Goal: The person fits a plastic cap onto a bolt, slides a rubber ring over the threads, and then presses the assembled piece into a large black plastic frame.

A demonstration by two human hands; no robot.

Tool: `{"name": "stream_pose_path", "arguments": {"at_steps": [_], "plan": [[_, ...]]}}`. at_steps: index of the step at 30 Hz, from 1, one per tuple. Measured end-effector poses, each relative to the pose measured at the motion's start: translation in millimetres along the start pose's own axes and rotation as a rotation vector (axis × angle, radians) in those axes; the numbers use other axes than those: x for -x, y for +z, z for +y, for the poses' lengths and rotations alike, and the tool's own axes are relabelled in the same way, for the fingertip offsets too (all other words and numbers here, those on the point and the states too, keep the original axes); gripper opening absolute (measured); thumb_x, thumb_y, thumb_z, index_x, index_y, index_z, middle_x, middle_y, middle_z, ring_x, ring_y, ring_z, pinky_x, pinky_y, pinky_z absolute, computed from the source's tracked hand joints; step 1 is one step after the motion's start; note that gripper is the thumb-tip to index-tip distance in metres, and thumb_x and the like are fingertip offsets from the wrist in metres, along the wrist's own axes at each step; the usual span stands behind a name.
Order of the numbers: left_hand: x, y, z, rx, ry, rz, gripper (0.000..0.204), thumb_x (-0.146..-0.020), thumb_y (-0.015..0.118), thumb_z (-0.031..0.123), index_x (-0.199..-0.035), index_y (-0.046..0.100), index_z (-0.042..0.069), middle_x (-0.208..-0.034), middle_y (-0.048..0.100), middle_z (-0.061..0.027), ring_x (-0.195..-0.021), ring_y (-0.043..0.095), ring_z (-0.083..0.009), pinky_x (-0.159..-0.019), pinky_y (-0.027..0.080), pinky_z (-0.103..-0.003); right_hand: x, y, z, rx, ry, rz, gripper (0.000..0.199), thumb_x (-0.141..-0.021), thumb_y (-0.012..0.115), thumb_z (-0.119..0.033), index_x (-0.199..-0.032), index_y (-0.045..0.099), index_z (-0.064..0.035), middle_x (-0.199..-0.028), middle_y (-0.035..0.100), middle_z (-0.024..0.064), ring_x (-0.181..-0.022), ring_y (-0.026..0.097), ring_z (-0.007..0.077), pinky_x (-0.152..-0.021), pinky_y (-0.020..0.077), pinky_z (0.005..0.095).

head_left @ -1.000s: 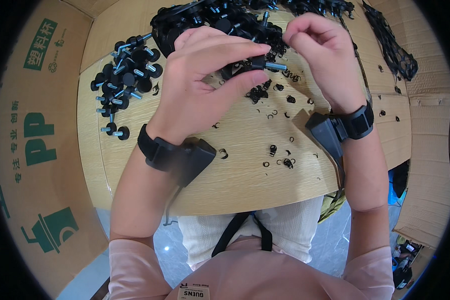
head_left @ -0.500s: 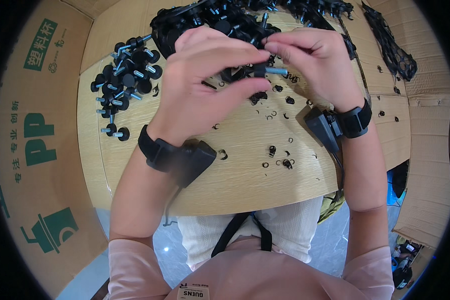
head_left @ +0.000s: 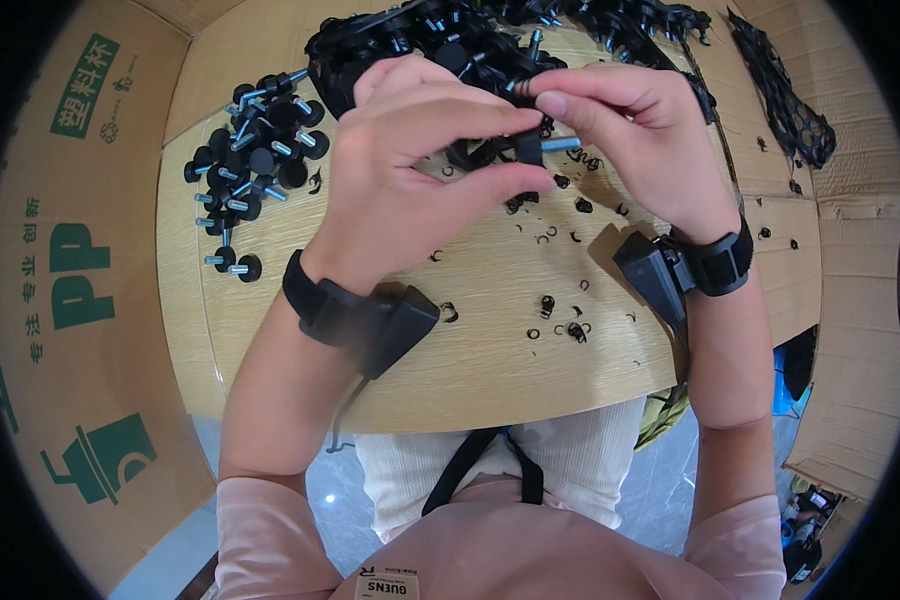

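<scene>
My left hand [head_left: 420,160] pinches a black round-headed knob with a silvery threaded stud [head_left: 545,146] between thumb and fingers, above the wooden table [head_left: 490,350]. My right hand [head_left: 630,130] is beside it, thumb and forefinger closed on a small dark washer [head_left: 523,90] just above the stud. Both wrists wear black bands with small black boxes. A heap of black plastic parts [head_left: 440,40] lies right behind the hands.
A pile of finished black knobs with studs [head_left: 250,170] lies at the table's left. Small black rings [head_left: 560,320] are scattered over the middle. Cardboard walls [head_left: 80,300] surround the table; a black mesh strip [head_left: 780,90] lies on cardboard at the right.
The right hand has lifted from the stud's tip and now holds a small washer higher up. The left hand keeps the knob in about the same place.
</scene>
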State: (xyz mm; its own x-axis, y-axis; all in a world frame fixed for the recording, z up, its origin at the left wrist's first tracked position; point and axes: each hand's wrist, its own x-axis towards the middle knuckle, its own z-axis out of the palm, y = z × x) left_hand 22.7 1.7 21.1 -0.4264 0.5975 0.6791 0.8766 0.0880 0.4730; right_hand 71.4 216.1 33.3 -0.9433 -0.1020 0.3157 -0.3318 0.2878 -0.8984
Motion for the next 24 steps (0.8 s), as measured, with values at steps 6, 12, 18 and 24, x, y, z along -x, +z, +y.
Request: {"name": "stream_pose_path", "arguments": {"at_steps": [6, 12, 18, 24], "plan": [[9.2, 4.4, -13.2, 0.184, -0.104, 0.143, 0.041, -0.064, 0.084, -0.003, -0.102, 0.071, 0.0, -0.1, 0.071, -0.0084, -0.092, 0.057, -0.0189, -0.084, 0.045, -0.031, 1.5, -5.6, -19.9, 0.003, 0.203, -0.331, 0.012, -0.084, 0.072, -0.008, -0.094, 0.073, 0.0, -0.077, 0.07, 0.0013, -0.07, 0.06, 0.0041, -0.062, 0.0468, 0.0206], [9.8, 7.5, -14.8, 0.348, -0.12, 0.191, 0.042, -0.065, 0.082, -0.006, -0.105, 0.071, 0.0, -0.103, 0.071, -0.0094, -0.095, 0.057, -0.0194, -0.086, 0.046, -0.031, 3.8, 3.9, -18.1, -0.216, 0.229, -0.268, 0.01, -0.086, 0.067, -0.008, -0.085, 0.071, 0.0016, -0.074, 0.067, 0.0003, -0.069, 0.056, 0.0036, -0.062, 0.0443, 0.0211], [8.7, 6.2, -13.3, 0.189, -0.11, 0.153, 0.041, -0.067, 0.081, -0.008, -0.106, 0.071, 0.0, -0.103, 0.071, -0.0094, -0.093, 0.057, -0.0181, -0.085, 0.047, -0.03, 2.8, 8.9, -8.7, -0.284, 0.159, -0.143, 0.014, -0.088, 0.06, -0.006, -0.079, 0.066, 0.001, -0.073, 0.063, -0.0016, -0.069, 0.053, 0.0029, -0.063, 0.042, 0.0209], [5.6, 5.2, -2.6, 0.434, -0.244, 0.161, 0.043, -0.068, 0.08, -0.007, -0.11, 0.07, -0.001, -0.098, 0.065, -0.0041, -0.095, 0.055, -0.0181, -0.088, 0.046, -0.03, 4.1, 10.3, -6.9, -0.242, 0.069, -0.061, 0.013, -0.089, 0.058, -0.006, -0.083, 0.067, 0.001, -0.073, 0.062, -0.0023, -0.068, 0.051, 0.0026, -0.06, 0.0399, 0.0206]]}}
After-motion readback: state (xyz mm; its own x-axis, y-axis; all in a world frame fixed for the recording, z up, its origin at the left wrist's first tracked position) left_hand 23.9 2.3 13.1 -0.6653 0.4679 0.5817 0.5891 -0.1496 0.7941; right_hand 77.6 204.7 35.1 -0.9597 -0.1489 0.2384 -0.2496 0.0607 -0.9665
